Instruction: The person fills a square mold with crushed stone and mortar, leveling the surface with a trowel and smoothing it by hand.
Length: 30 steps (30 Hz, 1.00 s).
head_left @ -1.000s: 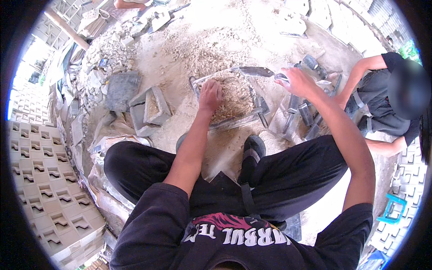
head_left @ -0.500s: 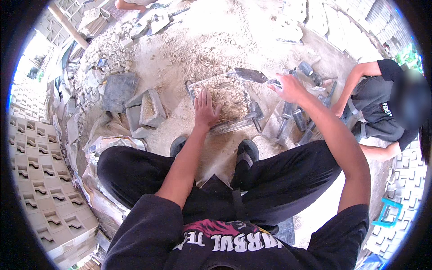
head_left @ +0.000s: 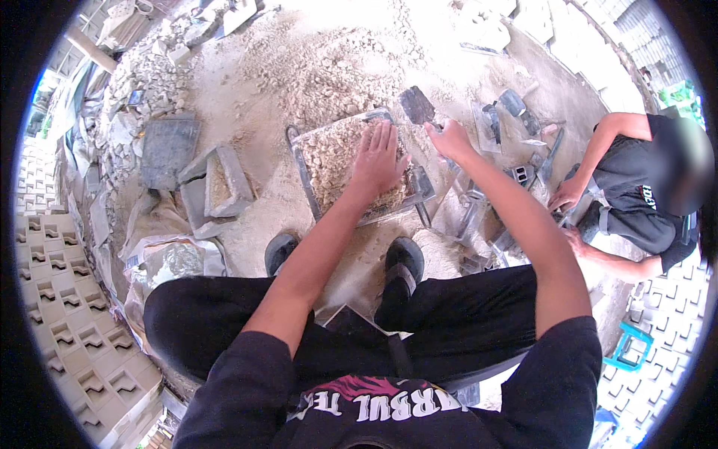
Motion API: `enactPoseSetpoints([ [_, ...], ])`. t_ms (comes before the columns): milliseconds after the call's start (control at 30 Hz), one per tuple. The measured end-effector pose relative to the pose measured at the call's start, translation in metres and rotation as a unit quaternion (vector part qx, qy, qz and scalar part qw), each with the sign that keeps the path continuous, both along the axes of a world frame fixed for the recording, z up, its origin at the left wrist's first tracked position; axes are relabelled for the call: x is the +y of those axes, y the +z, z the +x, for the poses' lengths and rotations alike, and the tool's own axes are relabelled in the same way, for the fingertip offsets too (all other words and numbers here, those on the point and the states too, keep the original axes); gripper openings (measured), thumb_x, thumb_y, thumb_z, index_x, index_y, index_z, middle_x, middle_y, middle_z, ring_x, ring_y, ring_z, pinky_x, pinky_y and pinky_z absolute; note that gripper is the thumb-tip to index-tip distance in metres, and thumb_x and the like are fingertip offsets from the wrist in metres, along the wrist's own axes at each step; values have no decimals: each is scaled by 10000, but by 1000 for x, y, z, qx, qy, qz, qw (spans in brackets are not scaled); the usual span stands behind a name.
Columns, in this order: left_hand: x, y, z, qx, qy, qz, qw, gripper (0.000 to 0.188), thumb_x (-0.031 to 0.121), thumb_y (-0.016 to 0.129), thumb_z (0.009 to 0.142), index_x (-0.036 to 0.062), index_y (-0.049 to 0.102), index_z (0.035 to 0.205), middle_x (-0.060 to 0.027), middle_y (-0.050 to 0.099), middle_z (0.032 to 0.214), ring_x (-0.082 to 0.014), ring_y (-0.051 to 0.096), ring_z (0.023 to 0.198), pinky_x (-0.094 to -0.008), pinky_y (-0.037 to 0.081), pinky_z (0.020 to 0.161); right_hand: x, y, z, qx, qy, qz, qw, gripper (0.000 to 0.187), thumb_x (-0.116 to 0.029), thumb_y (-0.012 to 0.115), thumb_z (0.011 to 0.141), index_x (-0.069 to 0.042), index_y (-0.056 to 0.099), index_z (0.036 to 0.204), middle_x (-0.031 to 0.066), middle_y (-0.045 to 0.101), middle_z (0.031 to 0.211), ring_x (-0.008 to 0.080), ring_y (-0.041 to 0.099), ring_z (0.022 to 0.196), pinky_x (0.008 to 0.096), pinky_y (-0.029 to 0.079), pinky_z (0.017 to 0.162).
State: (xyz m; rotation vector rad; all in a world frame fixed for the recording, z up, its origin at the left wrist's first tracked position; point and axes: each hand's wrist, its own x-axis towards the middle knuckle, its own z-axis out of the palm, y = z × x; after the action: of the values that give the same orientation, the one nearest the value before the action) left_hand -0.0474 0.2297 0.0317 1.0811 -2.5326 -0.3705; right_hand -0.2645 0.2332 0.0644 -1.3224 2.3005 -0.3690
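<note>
A square metal mould (head_left: 302, 168) filled with crumbly pale mix (head_left: 327, 161) lies on the ground before my feet. My left hand (head_left: 379, 163) rests flat on that mix toward the mould's right side, its fingers stretched out. Just beyond the mould's far right corner, my right hand (head_left: 450, 140) is closed round the handle of a trowel (head_left: 416, 105). The trowel's dark blade points away and to the left, above the loose material. Most of its handle is hidden by my fingers.
Loose mix (head_left: 299, 71) spreads beyond the mould. To the left lie a grey hollow block mould (head_left: 238, 183), a dark flat slab (head_left: 169, 152) and rubble. At right, another person (head_left: 628, 176) works beside scattered metal parts (head_left: 516, 178). Patterned blocks (head_left: 82, 322) are stacked at lower left.
My left hand has slid across the mix to the right and away from me. The trowel's blade has swung round to point farther away. The other person's hands have come closer together.
</note>
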Motion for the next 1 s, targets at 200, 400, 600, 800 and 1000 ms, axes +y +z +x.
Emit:
enactPoseSetpoints([
  [200, 40, 7, -12, -29, -52, -3, 998, 727, 487, 392, 955, -42, 313, 1449, -196, 270, 1539, -304, 199, 1455, -476, 94, 1191, -33, -69, -11, 35, -1, -111, 993, 537, -482, 656, 842, 26, 636, 1017, 254, 672, 924, 389, 659, 901, 453, 505, 806],
  [400, 47, 3, 27, -33, -104, 17, 994, 693, 411, 479, 933, -31, 323, 1443, -170, 276, 1541, -293, 200, 1456, -489, 89, 1187, -41, -104, 3, 219, 77, -306, 923, 365, -352, 579, 918, -24, 639, 1068, 218, 663, 909, 389, 641, 898, 456, 497, 823],
  [600, 44, 2, 49, -56, -24, 3, 998, 680, 419, 467, 940, -5, 322, 1452, -195, 252, 1545, -300, 175, 1464, -560, 74, 1167, -36, -132, 27, 51, 192, -90, 976, 202, -119, 487, 870, 1, 629, 948, 237, 649, 905, 382, 641, 880, 445, 496, 791],
  [800, 15, 7, 40, -22, 54, -20, 998, 681, 411, 452, 951, -14, 295, 1460, -218, 243, 1541, -324, 173, 1460, -525, 90, 1177, -40, -172, -12, -72, 162, -71, 982, 136, -107, 542, 821, -4, 626, 852, 216, 636, 844, 363, 636, 790, 441, 516, 701],
  [1000, 77, 9, 52, -3, -22, 11, 1000, 658, 323, 481, 947, -30, 270, 1460, -226, 243, 1539, -358, 212, 1443, -493, 154, 1176, -29, -104, 33, 27, 293, 79, 952, 103, -73, 583, 776, 5, 631, 825, 271, 639, 811, 416, 647, 836, 469, 513, 724],
])
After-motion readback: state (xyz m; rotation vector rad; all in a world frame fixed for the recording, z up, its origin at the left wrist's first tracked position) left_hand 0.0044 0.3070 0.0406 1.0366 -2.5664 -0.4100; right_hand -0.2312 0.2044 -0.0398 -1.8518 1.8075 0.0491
